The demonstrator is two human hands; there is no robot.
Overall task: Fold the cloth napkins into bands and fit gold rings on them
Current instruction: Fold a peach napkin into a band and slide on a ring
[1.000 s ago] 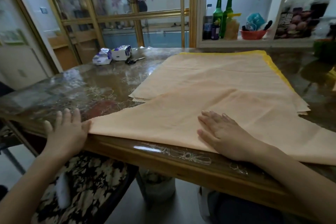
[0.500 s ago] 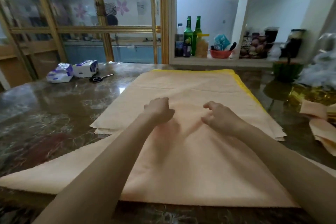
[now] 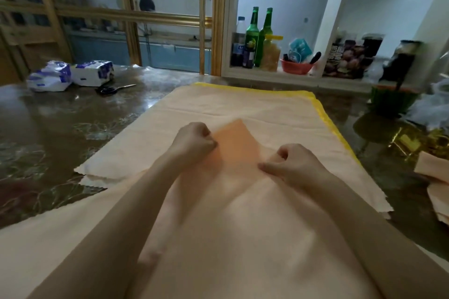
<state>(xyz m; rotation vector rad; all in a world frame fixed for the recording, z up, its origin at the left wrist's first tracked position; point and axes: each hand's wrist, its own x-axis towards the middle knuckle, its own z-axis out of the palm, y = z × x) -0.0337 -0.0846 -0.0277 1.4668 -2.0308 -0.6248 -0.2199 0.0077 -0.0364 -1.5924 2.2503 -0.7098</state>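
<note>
- Since half a second ago, the far corner of the top cloth has come up off the pile and now stands as a darker orange flap between the two fists, which lay low on flat cloth before.
- Underneath everything is the dark, glossy, marble-patterned bench (image 3: 60, 128).
- Spread toward the person, the top peach cloth napkin (image 3: 218, 238) covers the near part of the pile and reaches the near bench edge.
- Below it lies the stack of flat peach cloth napkins (image 3: 243, 107), with a yellow cloth edge (image 3: 324, 116) showing along its far and right sides.
- Clenched, the left hand (image 3: 194, 143) pinches the flap's left edge, and the right hand (image 3: 294, 165) pinches its right edge between thumb and curled fingers.
- Near the right edge of the bench, a few folded peach napkins (image 3: 435, 177) lie well apart from the stack. The gold glints beyond them are too blurred to identify.
- At the far left sit two white-and-blue plastic packs (image 3: 70, 75), with black-handled scissors (image 3: 111, 90) just beside them.
- Two green glass bottles (image 3: 252, 36) stand on the white shelf (image 3: 267, 74) behind.
</note>
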